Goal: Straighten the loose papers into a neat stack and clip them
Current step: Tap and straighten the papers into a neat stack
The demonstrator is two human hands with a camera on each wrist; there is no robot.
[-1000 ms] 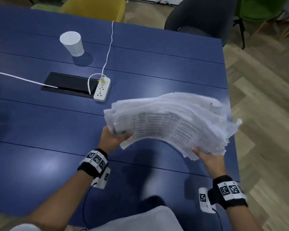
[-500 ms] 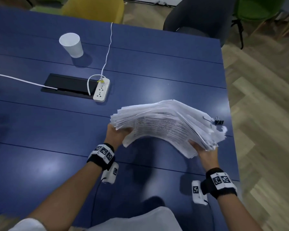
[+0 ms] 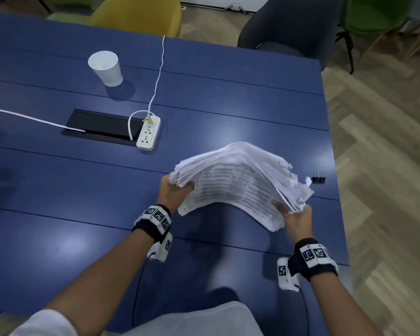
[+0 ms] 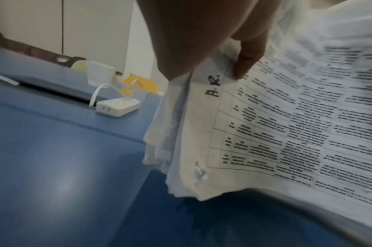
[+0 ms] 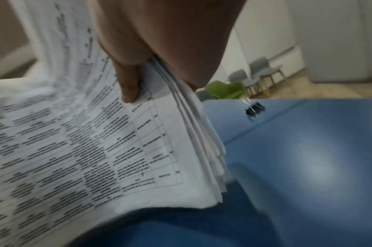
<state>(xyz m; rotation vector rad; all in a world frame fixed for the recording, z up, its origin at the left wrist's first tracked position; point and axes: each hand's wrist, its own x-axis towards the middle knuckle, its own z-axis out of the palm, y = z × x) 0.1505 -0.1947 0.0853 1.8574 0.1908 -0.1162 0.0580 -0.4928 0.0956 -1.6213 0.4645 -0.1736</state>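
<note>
left hand (image 3: 174, 192) + right hand (image 3: 297, 218) pinch ends of papers (image 3: 238, 180), arched above table (image 3: 228, 98) right edge | binder clip (image 3: 318, 179) beside | risk: uneven sheets slip from bowed stack

**What we cannot make out**

We see only the thumb side of the left hand (image 3: 174, 193) and the right hand (image 3: 297, 219); the fingers behind the stack of papers (image 3: 238, 180) are hidden from us in every view. The printed table text is too blurred for us to read. The binder clip (image 3: 318, 179) is small and smeared in the right wrist view. The desk (image 3: 58, 238) runs off the head view's left edge.
</note>
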